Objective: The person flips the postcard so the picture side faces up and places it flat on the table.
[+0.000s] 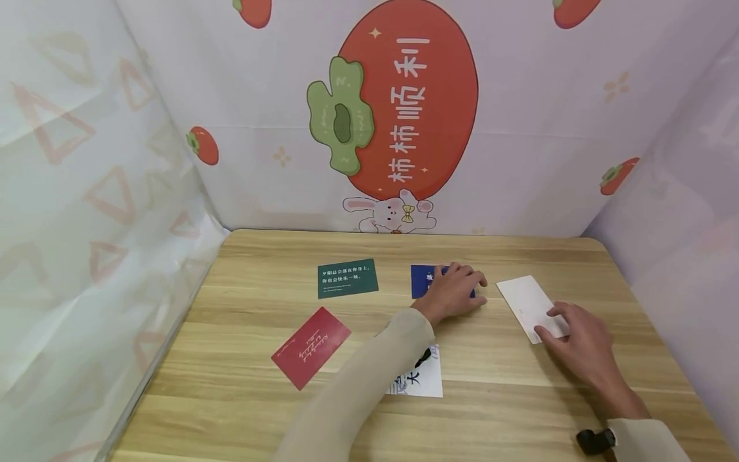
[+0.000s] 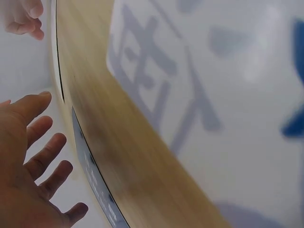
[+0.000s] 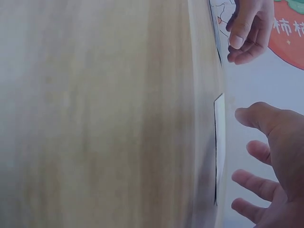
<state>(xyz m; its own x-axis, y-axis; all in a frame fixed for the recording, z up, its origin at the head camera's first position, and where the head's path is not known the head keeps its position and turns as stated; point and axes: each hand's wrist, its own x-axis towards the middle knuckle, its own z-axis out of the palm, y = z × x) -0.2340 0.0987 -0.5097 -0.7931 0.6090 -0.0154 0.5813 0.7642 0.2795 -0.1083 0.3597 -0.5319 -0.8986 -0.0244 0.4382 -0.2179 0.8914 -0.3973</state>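
Note:
My left hand (image 1: pixel 453 290) is over a blue card (image 1: pixel 420 280) with white writing and covers much of it. Its fingers and thumb are spread in the left wrist view, where the hand (image 2: pixel 28 166) appears beside the edge of a dark card (image 2: pixel 97 175). To the right lies a plain white card (image 1: pixel 524 301), slanted on the table. The right hand (image 1: pixel 586 343) hovers at that card's near right end, thumb and forefinger apart over it. Spread fingers also show on this hand (image 3: pixel 285 161) in the right wrist view, close to the white card (image 3: pixel 220 147).
A green card (image 1: pixel 348 279) with white text lies at the back left of the wooden table (image 1: pixel 491 410). Nearer is a red card (image 1: pixel 310 348). A white card with dark characters (image 1: pixel 427 378) is partly under my left forearm in view. Printed cloth (image 1: pixel 519 160) hangs behind.

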